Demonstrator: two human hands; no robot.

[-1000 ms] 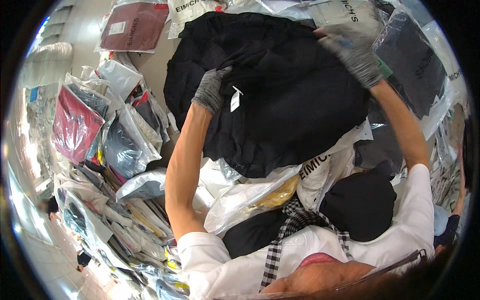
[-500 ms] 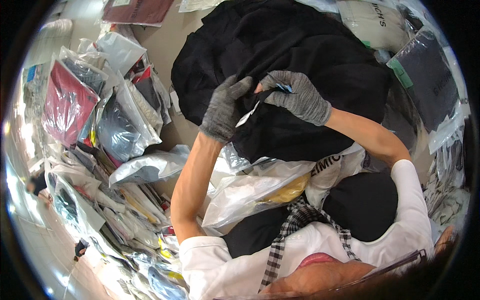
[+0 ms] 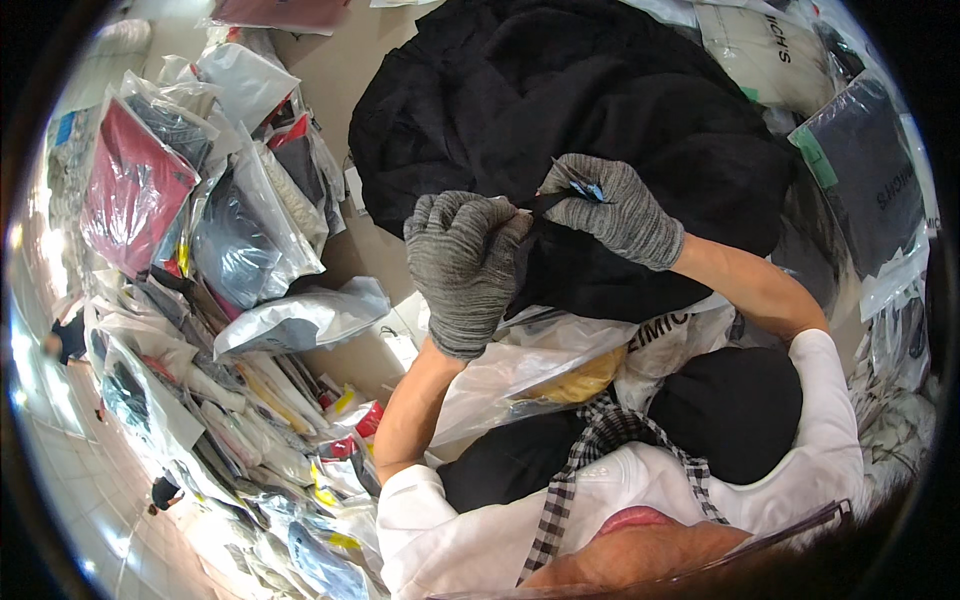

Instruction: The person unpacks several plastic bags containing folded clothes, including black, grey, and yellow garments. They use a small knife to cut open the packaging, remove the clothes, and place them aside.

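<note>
A large black cloth (image 3: pixel 600 90) lies heaped in front of me, its folds spreading under both hands. My left hand (image 3: pixel 460 270), in a grey knit glove, is closed with thumb and fingers pinching the cloth's edge; a small whitish bit shows at its fingertips. My right hand (image 3: pixel 625 215), gloved alike, pinches the same edge a short way to the right, and a narrow strip of cloth runs taut between them. A small blue tool (image 3: pixel 588 190) sticks out from the right hand's fingers; its exact kind is too small to tell.
Bagged garments pile up along the left, among them a red one (image 3: pixel 140 200) and a dark one (image 3: pixel 235 245). A clear bag with yellow contents (image 3: pixel 575 380) lies before my knees. At right are a dark packet (image 3: pixel 865 175) and a pale bag (image 3: pixel 765 55).
My left hand has come nearer and turned its back up, closing at the cloth's edge. The white label seen hanging below the hands is now hidden. My right hand has shifted slightly right and nearer.
</note>
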